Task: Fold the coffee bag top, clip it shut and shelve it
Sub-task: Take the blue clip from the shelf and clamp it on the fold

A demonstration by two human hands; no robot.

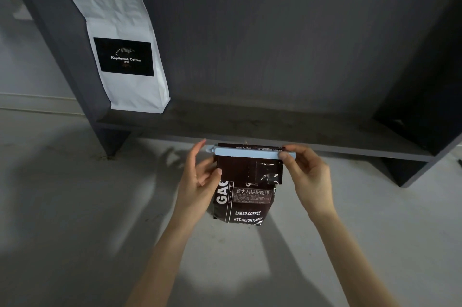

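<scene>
A dark brown coffee bag (246,204) with white lettering is held upright just in front of the low shelf. Its top is folded down toward me, and a long light-blue clip (247,151) lies across the fold. My left hand (200,176) grips the bag's left side under the clip's hinge end, thumb on the front. My right hand (307,174) pinches the clip's right end between thumb and fingers. The bag's back is hidden.
A dark grey shelf unit (250,126) stands on the pale floor, its bottom board right behind the bag. A white coffee bag (125,52) with a black label stands at the board's left end. The unit's right wall (425,106) closes off that side.
</scene>
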